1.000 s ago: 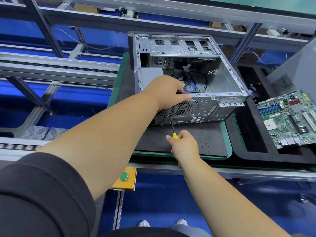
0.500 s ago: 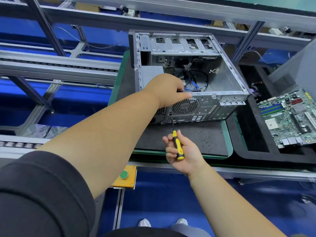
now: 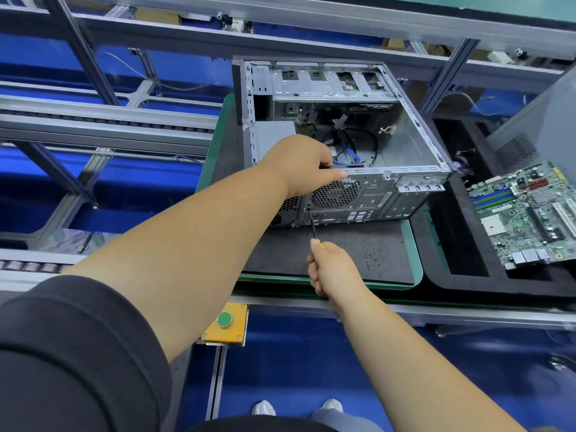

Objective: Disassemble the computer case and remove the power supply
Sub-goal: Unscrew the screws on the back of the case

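On the dark mat (image 3: 358, 257) of the tabletop, the open computer case (image 3: 405, 145) lay on its side, rear panel toward me. My left hand (image 3: 300, 165) gripped the top rear edge above the fan grille (image 3: 336, 193), thumb stretched along the rim. My right hand (image 3: 333, 269) was closed round the yellow-handled screwdriver (image 3: 312, 226), its tip at the rear panel. A motherboard (image 3: 526, 213) sat apart, on the right.

Left hand (image 3: 304, 165) is gripping the open computer case (image 3: 405, 141) rim; right hand (image 3: 335, 271) is holding a screwdriver (image 3: 312, 224) against its rear panel.
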A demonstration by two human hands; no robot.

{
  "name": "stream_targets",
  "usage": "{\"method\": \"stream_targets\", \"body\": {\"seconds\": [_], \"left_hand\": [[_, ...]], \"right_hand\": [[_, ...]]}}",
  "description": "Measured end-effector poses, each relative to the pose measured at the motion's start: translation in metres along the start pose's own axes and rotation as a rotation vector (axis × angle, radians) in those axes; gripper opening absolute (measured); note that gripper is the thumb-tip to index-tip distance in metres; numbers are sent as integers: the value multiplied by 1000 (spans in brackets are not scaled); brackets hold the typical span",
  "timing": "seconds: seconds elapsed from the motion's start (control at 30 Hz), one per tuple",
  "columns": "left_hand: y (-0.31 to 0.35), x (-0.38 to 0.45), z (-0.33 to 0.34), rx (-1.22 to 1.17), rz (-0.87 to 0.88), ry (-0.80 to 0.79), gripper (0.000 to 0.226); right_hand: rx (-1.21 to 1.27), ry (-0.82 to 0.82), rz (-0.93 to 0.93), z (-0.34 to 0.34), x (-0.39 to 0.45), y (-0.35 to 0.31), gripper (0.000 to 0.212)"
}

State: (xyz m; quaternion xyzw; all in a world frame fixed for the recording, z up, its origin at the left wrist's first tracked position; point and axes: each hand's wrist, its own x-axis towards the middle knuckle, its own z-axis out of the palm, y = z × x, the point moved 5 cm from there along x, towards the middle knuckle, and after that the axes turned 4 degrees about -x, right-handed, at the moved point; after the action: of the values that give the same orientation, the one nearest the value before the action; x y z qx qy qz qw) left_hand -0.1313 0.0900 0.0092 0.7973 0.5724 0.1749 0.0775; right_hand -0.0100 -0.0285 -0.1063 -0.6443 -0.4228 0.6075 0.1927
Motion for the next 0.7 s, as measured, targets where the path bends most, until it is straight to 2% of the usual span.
{"method": "stream_targets", "body": {"seconds": [0.13, 0.27, 0.37, 0.4, 0.5, 0.57, 0.7], "left_hand": [[-1, 0, 1, 1, -6, 4, 43], [-1, 0, 1, 3, -6, 1, 44], [-1, 0, 1, -7, -12, -6, 42], [-1, 0, 1, -5, -12, -9, 43], [0, 0, 0, 0, -2, -10, 44], [0, 0, 0, 0, 2, -8, 44], [0, 1, 0, 6, 4, -2, 43]], "right_hand": [[-520, 163, -150, -8, 1, -15, 35], [-938, 329, -147, -9, 2, -22, 31], [-1188, 325, -120, -4, 1, -24, 25], [-1186, 318, -148, -3, 2, -24, 24], [-983, 341, -252, -9, -4, -30, 22], [-761, 229, -186, -13, -1, -26, 33], [274, -184, 67, -9, 0, -2, 38]]}}
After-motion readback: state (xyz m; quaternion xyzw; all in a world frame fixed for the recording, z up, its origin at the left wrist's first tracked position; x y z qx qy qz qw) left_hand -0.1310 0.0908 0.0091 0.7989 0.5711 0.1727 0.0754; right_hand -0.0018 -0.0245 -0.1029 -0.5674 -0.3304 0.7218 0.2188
